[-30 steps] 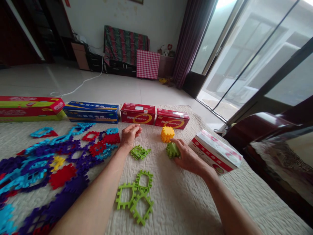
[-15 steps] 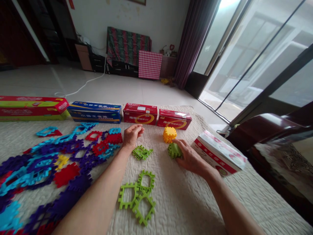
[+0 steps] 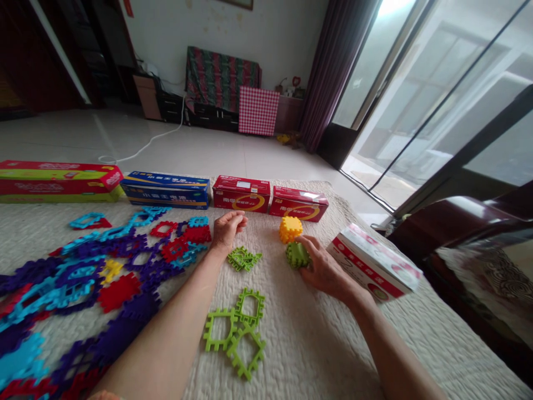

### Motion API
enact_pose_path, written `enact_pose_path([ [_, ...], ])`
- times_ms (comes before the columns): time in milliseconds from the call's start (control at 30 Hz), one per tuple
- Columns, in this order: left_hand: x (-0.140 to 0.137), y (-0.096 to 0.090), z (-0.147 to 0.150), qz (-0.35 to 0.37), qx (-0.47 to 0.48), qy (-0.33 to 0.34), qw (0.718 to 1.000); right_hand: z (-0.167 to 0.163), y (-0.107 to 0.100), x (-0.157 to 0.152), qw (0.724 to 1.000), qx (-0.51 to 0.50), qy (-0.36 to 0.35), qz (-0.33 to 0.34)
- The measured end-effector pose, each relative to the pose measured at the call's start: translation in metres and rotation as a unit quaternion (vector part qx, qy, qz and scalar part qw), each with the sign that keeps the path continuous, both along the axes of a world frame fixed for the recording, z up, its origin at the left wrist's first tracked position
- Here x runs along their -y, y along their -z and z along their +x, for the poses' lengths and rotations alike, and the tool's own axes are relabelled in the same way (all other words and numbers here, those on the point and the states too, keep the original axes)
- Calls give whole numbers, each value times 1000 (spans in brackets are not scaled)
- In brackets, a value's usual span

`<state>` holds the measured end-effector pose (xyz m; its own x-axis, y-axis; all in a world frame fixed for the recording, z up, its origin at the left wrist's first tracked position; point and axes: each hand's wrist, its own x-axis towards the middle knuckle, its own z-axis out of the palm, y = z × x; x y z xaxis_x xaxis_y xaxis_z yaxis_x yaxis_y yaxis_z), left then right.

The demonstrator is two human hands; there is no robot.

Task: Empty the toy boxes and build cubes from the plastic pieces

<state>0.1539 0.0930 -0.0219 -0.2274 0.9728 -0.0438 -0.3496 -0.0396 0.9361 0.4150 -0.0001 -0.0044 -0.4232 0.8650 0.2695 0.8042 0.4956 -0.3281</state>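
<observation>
My right hand (image 3: 323,266) has its thumb and fingers round a small stack of green notched plastic tiles (image 3: 296,255), which sits on the quilted cover. Just beyond that stands a yellow stack (image 3: 290,229) of the same sort. My left hand (image 3: 227,230) is closed, fingers curled together, and nothing shows in it. Close below it lies a loose pile of green frame pieces (image 3: 242,259). Nearer to me, between my forearms, are three open green frames (image 3: 244,351) that touch or overlap one another.
Purple, blue and red tiles (image 3: 120,291) are spread over the left side, with a yellow piece (image 3: 110,271) among them. Along the far edge stand a red-green box (image 3: 58,182), a blue box (image 3: 166,191) and two red boxes (image 3: 241,194). A white-red box (image 3: 370,264) is beside my right hand.
The view has shifted slightly, so everything appears a little to the right. Both hands keep their places, the right one still on the green stack.
</observation>
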Motion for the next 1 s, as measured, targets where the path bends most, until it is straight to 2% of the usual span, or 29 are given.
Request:
enact_pose_path([
  [100,0,1,-1,8,9,3,1000,0,-6,4,1000,-4,5,10],
  [233,-1,4,-1,17,11,1,1000,-8,-25,19,998,-24,25,46],
  [300,-1,7,-1,24,-25,-1,999,-19,-35,30,997,-44,36,60],
  [367,0,9,-1,35,-107,14,994,-35,-39,40,996,-62,34,54],
  [433,4,8,-3,44,-191,39,980,-55,-35,47,996,-81,17,39],
  [533,21,2,-12,57,-262,55,962,-84,-15,52,991,-132,14,23],
  [633,49,-3,-21,76,-319,58,943,-102,7,52,984,-167,52,19],
  [733,80,0,-27,92,-355,62,928,-109,17,53,982,-175,76,13],
  [800,98,5,-28,119,-396,58,909,-109,17,54,980,-181,82,-1],
  [933,118,19,-28,209,-516,43,829,-108,9,59,981,-178,73,-16],
  [1000,120,23,-28,230,-545,36,806,-108,6,61,985,-162,52,-24],
])
